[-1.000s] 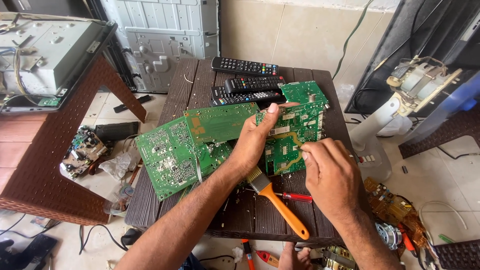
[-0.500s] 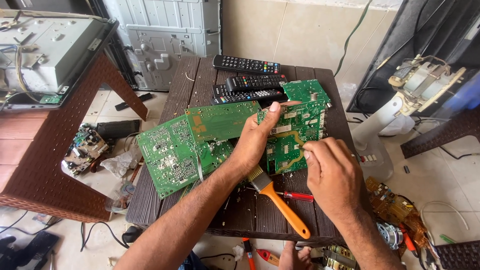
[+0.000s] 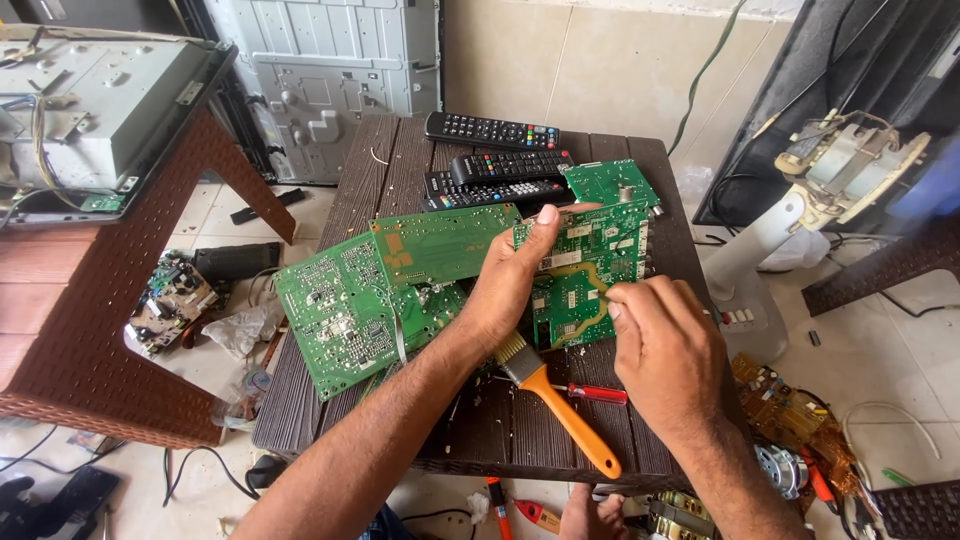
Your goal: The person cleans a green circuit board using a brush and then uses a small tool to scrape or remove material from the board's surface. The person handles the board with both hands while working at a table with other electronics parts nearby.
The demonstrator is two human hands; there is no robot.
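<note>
My left hand (image 3: 512, 285) grips the left edge of a green circuit board (image 3: 590, 265), thumb stretched along its top edge, holding it tilted above the dark slatted table (image 3: 480, 420). My right hand (image 3: 665, 355) rests its fingertips on the lower right part of that board; whether it pinches anything is hidden. More green boards lie under and left of it: a large one (image 3: 335, 310), one across the middle (image 3: 440, 245), a small one (image 3: 610, 183) behind. A brush with an orange handle (image 3: 560, 405) and a red-handled screwdriver (image 3: 598, 394) lie on the table below my hands.
Three black remote controls (image 3: 490, 130) lie at the table's far end. A brown wicker table (image 3: 110, 290) at left carries a grey metal chassis (image 3: 90, 110). A white stand (image 3: 770, 260) is at right. Loose boards, parts and cables litter the floor around.
My right hand has shifted slightly down and right on the board. The left hand keeps its grip with little movement.
</note>
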